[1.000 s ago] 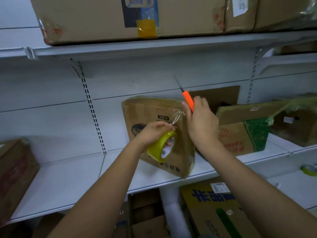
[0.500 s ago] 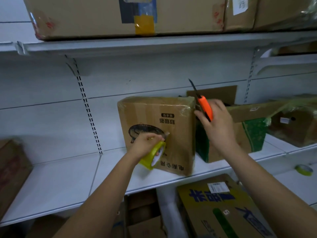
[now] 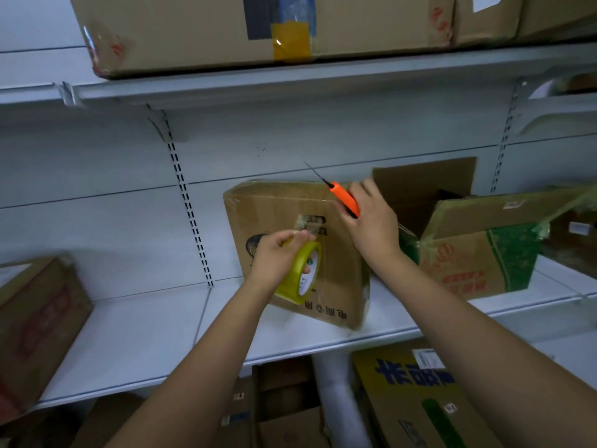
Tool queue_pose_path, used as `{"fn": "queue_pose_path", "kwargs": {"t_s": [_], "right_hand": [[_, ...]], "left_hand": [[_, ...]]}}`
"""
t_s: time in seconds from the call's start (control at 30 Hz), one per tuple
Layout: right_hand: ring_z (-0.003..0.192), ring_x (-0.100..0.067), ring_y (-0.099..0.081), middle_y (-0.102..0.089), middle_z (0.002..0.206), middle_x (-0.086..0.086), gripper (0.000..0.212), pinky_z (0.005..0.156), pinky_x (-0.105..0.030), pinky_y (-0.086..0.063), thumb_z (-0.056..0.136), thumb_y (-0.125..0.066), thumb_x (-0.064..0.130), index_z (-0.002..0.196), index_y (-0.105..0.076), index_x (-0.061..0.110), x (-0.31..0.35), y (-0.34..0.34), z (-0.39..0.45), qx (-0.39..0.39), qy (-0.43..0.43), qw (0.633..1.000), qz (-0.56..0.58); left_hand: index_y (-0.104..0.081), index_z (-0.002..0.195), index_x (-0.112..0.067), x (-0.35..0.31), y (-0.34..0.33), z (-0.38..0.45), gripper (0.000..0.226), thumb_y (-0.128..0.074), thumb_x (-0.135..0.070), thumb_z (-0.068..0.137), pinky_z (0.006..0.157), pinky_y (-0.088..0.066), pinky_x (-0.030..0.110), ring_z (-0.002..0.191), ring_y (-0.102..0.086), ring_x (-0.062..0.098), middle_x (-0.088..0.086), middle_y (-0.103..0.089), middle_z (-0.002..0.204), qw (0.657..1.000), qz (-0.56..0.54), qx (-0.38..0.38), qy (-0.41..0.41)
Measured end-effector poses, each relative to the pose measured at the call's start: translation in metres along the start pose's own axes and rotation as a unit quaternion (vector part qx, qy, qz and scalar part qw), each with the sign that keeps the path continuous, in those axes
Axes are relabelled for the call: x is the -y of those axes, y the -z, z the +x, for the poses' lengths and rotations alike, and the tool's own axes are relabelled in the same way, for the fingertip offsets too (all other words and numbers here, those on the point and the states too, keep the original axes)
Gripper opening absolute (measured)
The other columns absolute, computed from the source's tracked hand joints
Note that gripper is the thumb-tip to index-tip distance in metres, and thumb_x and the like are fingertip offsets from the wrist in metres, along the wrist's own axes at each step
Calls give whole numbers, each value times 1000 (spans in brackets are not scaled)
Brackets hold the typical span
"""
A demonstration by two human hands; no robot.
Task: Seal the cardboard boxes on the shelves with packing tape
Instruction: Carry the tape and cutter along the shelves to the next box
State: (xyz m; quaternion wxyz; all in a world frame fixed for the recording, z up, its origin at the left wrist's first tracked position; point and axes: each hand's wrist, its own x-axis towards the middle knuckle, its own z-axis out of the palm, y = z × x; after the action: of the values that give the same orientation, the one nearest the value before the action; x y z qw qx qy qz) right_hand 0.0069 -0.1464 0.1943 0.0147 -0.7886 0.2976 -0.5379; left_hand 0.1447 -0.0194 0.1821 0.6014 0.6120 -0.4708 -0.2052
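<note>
A brown cardboard box (image 3: 339,260) with black print stands on the white middle shelf (image 3: 145,331), clear tape over its top edge. My left hand (image 3: 276,258) grips a yellow-green roll of packing tape (image 3: 302,274) in front of the box face, and a short loose tape end sticks up from the roll. My right hand (image 3: 371,221) holds an orange utility knife (image 3: 345,198) with its thin blade extended up and to the left, at the box's upper right corner.
An open box with green print (image 3: 478,253) stands to the right, its flap up. A brown box (image 3: 35,324) sits at the left end of the shelf. Large taped boxes (image 3: 258,27) fill the shelf above. More boxes (image 3: 416,402) lie below.
My left hand rose a little with the tape roll, a loose tape end now showing. My right hand moved left with the knife, back to the box's upper right corner.
</note>
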Motion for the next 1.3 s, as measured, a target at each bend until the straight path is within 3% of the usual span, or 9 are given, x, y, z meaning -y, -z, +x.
{"fn": "queue_pose_path", "kwargs": {"t_s": [0.13,0.57,0.73,0.83,1.0,1.07,1.13,1.23,1.3], "right_hand": [[103,-19,-58,-50,121,3,37,85,-36,-52,92,-64,34,128,-62,26,-4,4,-7,69,-4,996,49],[102,-4,-53,-50,114,20,35,93,-23,-45,88,-71,28,122,-67,18,4,32,-23,69,-97,984,132],[113,2,-54,-56,117,23,27,98,-11,-40,92,-65,27,117,-71,19,16,52,-61,36,-92,964,245],[105,4,-60,-65,108,24,27,88,-11,-44,92,-64,32,116,-67,18,27,57,-101,31,-135,937,321],[78,4,-62,-66,86,13,43,75,-26,-52,82,-61,65,107,-65,31,20,26,-186,145,-240,924,261],[86,-14,-68,-68,86,11,31,78,-42,-57,84,-61,61,97,-64,33,23,15,-197,164,-292,906,259],[95,-29,-66,-65,88,3,17,75,-37,-54,93,-60,43,98,-60,26,24,7,-190,149,-299,920,206],[117,-32,-57,-60,125,-7,47,94,-46,-51,94,-52,52,130,-53,23,16,-11,-166,168,-275,937,136],[118,-30,-55,-58,127,-5,50,99,-46,-46,95,-54,50,136,-52,21,11,-23,-146,223,-313,910,156]], "left_hand": [[-76,86,-19,-11,9,-6,19,-62,-24,98,52,-53,20,50,-65,11,-2,-73,68,1000,-14,-24,13],[-75,83,-22,-22,97,-45,21,-67,-38,93,67,-61,36,61,-70,20,3,-73,69,974,-11,-223,45],[-73,96,-19,-31,123,-76,28,-54,-39,100,66,-34,24,82,-61,18,0,-70,89,868,146,-469,-74],[-73,111,-22,-25,131,-99,31,-54,-43,99,71,-31,19,96,-63,23,3,-73,106,817,190,-541,-63],[-67,119,-22,39,123,-134,38,-65,-48,91,82,-42,30,107,-62,27,4,-69,115,864,208,-458,26],[-66,119,-20,62,118,-145,40,-66,-49,90,80,-43,32,106,-63,30,6,-70,113,883,202,-415,82],[-66,119,-19,73,113,-153,43,-66,-51,90,80,-43,32,106,-63,28,5,-70,113,891,198,-395,105],[-63,121,-23,81,111,-155,47,-70,-52,86,84,-48,35,106,-63,25,1,-68,116,897,201,-380,104],[-59,125,-22,86,112,-151,51,-75,-46,83,83,-51,38,106,-62,25,1,-66,117,899,229,-359,104]]}}
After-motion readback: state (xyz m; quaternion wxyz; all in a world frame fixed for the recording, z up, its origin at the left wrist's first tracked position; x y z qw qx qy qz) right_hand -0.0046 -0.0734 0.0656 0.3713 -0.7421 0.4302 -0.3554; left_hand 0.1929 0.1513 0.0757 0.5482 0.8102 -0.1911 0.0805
